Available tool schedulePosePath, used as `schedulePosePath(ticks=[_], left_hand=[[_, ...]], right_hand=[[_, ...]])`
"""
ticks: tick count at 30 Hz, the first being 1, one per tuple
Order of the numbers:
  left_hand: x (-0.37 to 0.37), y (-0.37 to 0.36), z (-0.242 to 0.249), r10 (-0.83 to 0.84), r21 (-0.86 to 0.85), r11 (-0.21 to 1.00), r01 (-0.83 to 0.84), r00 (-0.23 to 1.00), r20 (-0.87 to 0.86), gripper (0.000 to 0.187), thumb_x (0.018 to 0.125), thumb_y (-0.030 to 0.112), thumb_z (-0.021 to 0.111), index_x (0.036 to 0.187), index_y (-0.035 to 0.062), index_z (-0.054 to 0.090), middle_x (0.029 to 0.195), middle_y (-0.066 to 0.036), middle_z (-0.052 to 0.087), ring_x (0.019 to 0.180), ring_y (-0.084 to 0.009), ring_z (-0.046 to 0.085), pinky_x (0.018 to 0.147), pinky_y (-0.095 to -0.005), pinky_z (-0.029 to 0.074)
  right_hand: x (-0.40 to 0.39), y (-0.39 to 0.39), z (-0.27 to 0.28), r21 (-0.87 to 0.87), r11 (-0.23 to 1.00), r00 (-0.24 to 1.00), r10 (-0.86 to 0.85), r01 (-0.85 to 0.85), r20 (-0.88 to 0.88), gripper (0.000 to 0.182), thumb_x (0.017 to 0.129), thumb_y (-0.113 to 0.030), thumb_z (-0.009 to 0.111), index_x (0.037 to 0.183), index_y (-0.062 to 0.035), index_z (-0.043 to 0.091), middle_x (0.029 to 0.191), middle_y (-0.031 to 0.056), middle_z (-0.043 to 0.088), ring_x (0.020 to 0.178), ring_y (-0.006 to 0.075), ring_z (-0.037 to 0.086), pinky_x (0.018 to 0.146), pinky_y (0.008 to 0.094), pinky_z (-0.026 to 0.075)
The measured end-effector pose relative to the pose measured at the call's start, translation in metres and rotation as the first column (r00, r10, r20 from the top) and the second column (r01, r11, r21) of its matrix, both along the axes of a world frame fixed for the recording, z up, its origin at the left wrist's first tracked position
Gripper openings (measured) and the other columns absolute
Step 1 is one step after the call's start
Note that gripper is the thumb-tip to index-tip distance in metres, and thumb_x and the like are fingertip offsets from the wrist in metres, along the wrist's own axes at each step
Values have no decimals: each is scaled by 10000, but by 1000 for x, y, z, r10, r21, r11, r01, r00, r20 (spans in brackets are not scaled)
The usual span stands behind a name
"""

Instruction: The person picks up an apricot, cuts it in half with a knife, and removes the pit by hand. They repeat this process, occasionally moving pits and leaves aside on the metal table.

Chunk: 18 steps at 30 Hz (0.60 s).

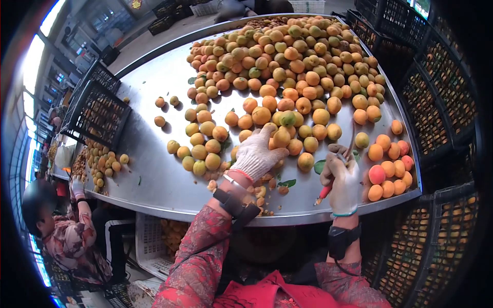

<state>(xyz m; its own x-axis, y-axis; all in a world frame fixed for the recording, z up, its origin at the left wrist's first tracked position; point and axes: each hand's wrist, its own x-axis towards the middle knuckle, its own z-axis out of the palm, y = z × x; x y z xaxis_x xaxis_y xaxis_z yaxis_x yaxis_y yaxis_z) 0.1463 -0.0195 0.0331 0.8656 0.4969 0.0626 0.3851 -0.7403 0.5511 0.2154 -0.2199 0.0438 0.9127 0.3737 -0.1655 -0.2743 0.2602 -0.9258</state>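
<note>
A large heap of orange and yellow-green apricots (292, 56) covers the far and middle part of a steel table (149, 174). My left hand (257, 154), in a white glove, reaches forward and closes its fingers on one apricot (281, 137) at the near edge of the heap. My right hand (341, 179), also gloved, holds a small knife with a red handle (326, 191) upright near the table's front edge. A separate group of riper orange-red apricots (387, 169) lies just right of my right hand. Pits and scraps (262, 192) lie under my left wrist.
Black plastic crates (441, 108) filled with apricots stand stacked along the right side, and another black crate (97, 110) sits at the table's left. A person in a patterned sleeve (72, 241) works at the lower left beside a smaller pile (102, 164). A white crate (154, 241) stands under the table.
</note>
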Motion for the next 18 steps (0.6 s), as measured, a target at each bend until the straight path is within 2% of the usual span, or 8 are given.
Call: schedulePosePath(ticks=[6,10,12,13,14,15,17,18], left_hand=[[32,1,-31,-14,87,996,16,1000,-24,564,732,364,771,1208,106,610,1095,-139,605,962,-336,631,819,-430,514],[9,-6,-10,-56,-141,987,73,991,119,533,726,156,780,1218,65,596,1094,-126,622,942,-246,647,810,-342,531],[-9,-13,1,54,-704,701,110,977,206,504,772,87,745,1245,69,572,968,-86,635,800,-152,630,672,-292,517],[-17,-18,1,99,-761,614,209,936,337,460,810,50,709,1242,32,552,894,-39,616,740,-76,575,601,-225,478],[-23,-15,-11,169,-881,410,234,930,326,454,825,62,702,1239,-5,530,926,-48,632,738,-81,595,583,-217,483],[-30,-18,-8,203,-882,436,177,936,288,454,843,73,695,1246,-24,508,962,-77,637,796,-108,647,564,-220,496],[-43,-24,1,317,-945,107,309,890,327,447,881,55,650,1280,-33,469,1038,-132,631,906,-229,702,539,-259,527],[-49,-23,-6,339,-935,26,353,877,341,457,870,48,643,1284,-37,467,1041,-134,633,889,-231,697,597,-255,541]], right_hand=[[-1,0,11,-115,991,992,75,-63,101,285,940,-144,564,1167,21,514,658,-1,503,509,51,417,454,205,310],[4,-4,6,9,995,995,100,-100,27,276,955,-173,554,1167,0,514,651,0,478,510,75,413,460,224,321],[3,-3,5,138,987,994,95,-88,-49,276,965,-202,555,1153,-5,512,645,-3,456,504,82,399,460,234,321],[1,0,7,268,962,989,93,-59,-114,280,975,-232,557,1139,-10,510,640,-6,434,497,90,385,461,245,321],[-3,3,4,280,958,992,90,-63,-86,280,975,-232,557,1139,-10,510,640,-6,434,497,90,385,461,245,321],[-7,5,-4,284,959,978,66,-7,-199,290,981,-266,556,1126,-18,510,639,-9,419,499,92,377,461,250,321],[-5,16,-18,284,957,942,47,52,-333,298,990,-310,549,1112,-40,512,644,-12,408,508,95,375,461,254,321],[-7,19,-22,266,962,922,56,52,-382,293,992,-320,544,1112,-54,516,650,-11,412,516,96,380,460,253,321]])
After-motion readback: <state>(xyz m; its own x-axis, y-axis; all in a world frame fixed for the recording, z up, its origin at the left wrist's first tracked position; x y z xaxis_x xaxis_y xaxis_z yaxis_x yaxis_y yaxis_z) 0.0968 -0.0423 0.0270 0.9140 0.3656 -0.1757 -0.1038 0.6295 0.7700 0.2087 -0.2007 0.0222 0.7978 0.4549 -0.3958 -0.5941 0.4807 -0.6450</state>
